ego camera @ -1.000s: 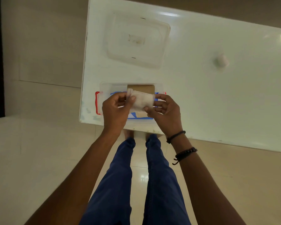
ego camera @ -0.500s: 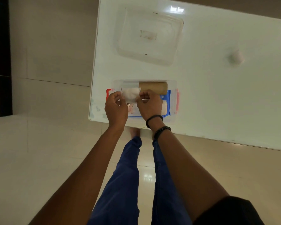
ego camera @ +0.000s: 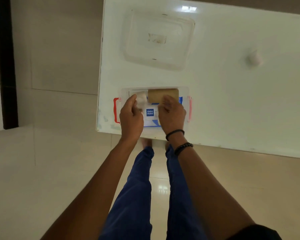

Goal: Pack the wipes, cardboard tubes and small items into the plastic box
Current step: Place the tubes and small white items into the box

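Note:
The clear plastic box with red handles sits at the table's near left corner. Inside it a brown cardboard tube lies along the far wall, above a blue and white wipes pack marked "mee mee". A white paper wad is tucked in the far left corner beside the tube. My left hand hovers over the box's left part, its fingertips pinching the wad's edge. My right hand is over the right part, fingers loosely curled above the pack and holding nothing.
The box's clear lid lies farther back on the white table. A small white object rests alone at the right. The table's near edge runs just below my wrists, with tiled floor beyond it.
Both hands lowered the white wad into the box's far left corner. My right hand has let it go and shifted right, uncovering the wipes pack label.

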